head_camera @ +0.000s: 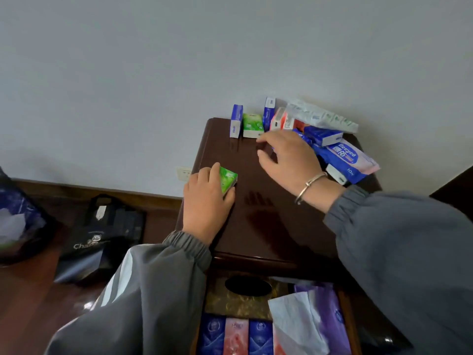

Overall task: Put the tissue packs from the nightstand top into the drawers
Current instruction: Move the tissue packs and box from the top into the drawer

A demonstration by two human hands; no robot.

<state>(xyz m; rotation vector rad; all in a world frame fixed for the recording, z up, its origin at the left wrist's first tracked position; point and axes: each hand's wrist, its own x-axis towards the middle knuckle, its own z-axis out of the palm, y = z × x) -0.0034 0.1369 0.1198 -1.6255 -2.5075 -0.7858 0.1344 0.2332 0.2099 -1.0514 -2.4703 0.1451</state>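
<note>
My left hand (207,198) grips a small green tissue pack (228,178) near the left edge of the dark brown nightstand top (268,213). My right hand (286,157) hovers open, fingers spread, just in front of another green pack (252,125) standing by the wall. A blue pack (236,121) stands to its left and a second blue pack (268,112) to its right. Red-and-white packs (280,119), blue packs (323,135) and a large blue Deeyeo pack (350,160) lie heaped at the back right. Below, the open drawer (344,316) holds several packs (235,334).
A gold tissue box (243,301) with a dark oval slot and a purple pack with loose white tissue (307,319) sit in the drawer. A black shopping bag (102,239) and a blue bag (18,216) stand on the wooden floor at left. A wall socket (183,173) is beside the nightstand.
</note>
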